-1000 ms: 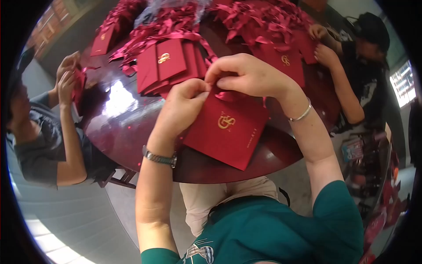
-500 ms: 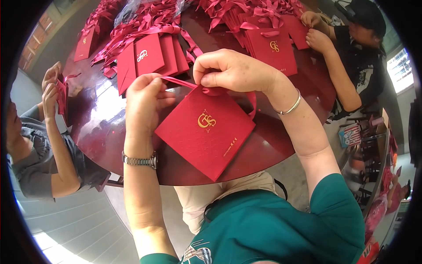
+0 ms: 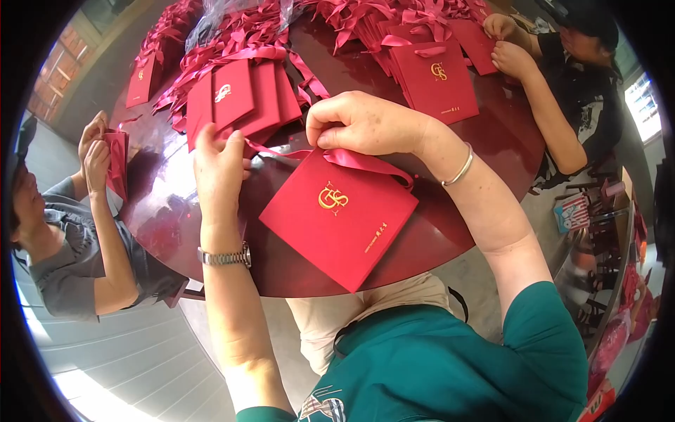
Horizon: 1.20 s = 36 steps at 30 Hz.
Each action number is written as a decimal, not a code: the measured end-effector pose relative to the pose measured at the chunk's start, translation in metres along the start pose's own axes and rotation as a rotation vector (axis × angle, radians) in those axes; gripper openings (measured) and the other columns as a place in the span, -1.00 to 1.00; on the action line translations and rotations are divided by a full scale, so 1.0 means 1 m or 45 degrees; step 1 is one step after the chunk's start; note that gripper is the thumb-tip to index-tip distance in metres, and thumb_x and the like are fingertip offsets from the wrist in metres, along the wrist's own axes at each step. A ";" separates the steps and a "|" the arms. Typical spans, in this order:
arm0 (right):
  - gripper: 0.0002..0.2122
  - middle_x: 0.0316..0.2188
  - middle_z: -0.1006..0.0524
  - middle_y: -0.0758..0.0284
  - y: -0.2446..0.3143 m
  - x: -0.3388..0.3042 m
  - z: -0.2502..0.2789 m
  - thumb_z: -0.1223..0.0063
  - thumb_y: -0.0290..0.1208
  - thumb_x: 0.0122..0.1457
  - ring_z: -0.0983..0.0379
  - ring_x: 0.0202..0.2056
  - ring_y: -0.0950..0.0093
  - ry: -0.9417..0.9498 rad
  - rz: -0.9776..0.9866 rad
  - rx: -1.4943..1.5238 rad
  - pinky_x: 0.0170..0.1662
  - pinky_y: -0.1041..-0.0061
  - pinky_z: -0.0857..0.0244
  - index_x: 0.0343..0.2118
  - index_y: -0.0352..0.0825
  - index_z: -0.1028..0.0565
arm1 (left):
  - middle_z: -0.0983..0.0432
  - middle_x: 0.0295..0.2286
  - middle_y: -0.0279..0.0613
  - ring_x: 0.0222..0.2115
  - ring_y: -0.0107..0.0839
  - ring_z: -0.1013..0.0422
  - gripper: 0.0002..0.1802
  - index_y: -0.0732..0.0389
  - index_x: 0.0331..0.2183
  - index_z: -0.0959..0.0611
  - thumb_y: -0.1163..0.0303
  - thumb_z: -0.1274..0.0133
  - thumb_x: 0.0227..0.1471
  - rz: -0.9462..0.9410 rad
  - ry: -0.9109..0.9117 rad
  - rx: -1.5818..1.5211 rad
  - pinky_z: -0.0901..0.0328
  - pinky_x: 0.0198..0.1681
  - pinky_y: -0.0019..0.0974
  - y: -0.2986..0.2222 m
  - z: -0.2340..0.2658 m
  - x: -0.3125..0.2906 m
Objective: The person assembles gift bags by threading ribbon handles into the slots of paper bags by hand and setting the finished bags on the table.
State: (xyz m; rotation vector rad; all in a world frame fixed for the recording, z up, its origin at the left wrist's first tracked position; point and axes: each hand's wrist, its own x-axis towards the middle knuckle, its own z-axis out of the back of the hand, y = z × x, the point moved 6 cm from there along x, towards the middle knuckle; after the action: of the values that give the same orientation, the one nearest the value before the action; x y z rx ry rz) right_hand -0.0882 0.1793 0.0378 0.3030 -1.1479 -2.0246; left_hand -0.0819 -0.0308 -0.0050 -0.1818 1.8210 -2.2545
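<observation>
A square red paper gift bag (image 3: 341, 225) with gold print lies turned like a diamond, close to the table's near edge. My right hand (image 3: 373, 125) is closed at its top corner, fingertips pinching the pink-red ribbon (image 3: 373, 165) there. From that pinch one ribbon length runs left to my left hand (image 3: 219, 172), whose thumb and fingers hold its end. The rest of the ribbon loops down along the bag's upper right edge. The right fingers partly hide the spot where ribbon meets bag.
Red gift bags (image 3: 264, 98) with tangled ribbons are stacked beyond my left hand, and another stack (image 3: 436, 81) stands at far right on the dark red round table (image 3: 503, 169). One co-worker (image 3: 105, 232) handles a red bag at left; another (image 3: 562, 91) sits at right.
My left hand has drawn left and slightly down, the ribbon between the hands now sagging. The bag has shifted a little to the right. My right hand keeps its pinch.
</observation>
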 end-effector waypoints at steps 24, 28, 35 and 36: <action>-0.86 -0.49 -0.50 0.42 -0.002 -0.084 0.017 -0.16 -0.44 0.08 -0.39 -0.46 0.66 -0.060 -0.504 0.515 -0.35 0.65 -0.32 -0.38 -0.35 -0.44 | -0.46 -0.65 -0.19 -0.61 -0.45 -0.37 -0.81 0.35 -0.49 -0.59 0.45 -0.23 -0.19 -0.324 0.296 0.393 -0.30 -0.46 -0.36 -0.015 -0.007 -0.071; -0.88 -0.48 -0.49 0.43 0.009 -0.096 0.021 -0.09 -0.49 0.10 -0.39 -0.44 0.67 -0.169 -0.618 0.190 -0.36 0.68 -0.29 -0.31 -0.39 -0.46 | -0.49 -0.64 -0.16 -0.60 -0.37 -0.43 -0.81 0.34 -0.47 -0.61 0.43 -0.20 -0.18 -0.402 0.158 0.541 -0.33 -0.45 -0.32 -0.016 -0.008 -0.072; -0.66 -0.34 -0.55 0.15 0.088 -0.102 -0.064 -0.15 -0.41 0.04 -0.53 -0.36 0.19 0.178 -0.018 -0.829 -0.29 0.33 -0.44 -0.10 -0.39 -0.44 | -0.58 -0.46 -0.04 -0.40 -0.19 -0.52 -0.69 0.30 -0.30 -0.64 0.37 -0.21 -0.16 -0.425 0.131 0.655 -0.38 -0.28 -0.27 -0.002 -0.019 -0.071; -0.60 -0.33 -0.56 0.16 0.089 -0.103 -0.079 -0.16 -0.36 0.05 -0.54 -0.34 0.21 0.538 -0.224 -0.734 -0.28 0.33 -0.44 -0.05 -0.39 -0.42 | -0.58 -0.46 -0.04 -0.40 -0.19 -0.52 -0.69 0.30 -0.30 -0.64 0.37 -0.21 -0.16 -0.425 0.134 0.658 -0.38 -0.28 -0.27 0.001 -0.016 -0.066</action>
State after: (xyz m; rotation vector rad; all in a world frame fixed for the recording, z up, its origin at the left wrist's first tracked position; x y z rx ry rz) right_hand 0.0689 0.1785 0.0490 0.5139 -0.2669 -2.2017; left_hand -0.0224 0.0011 -0.0061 -0.2927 1.2571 -2.9298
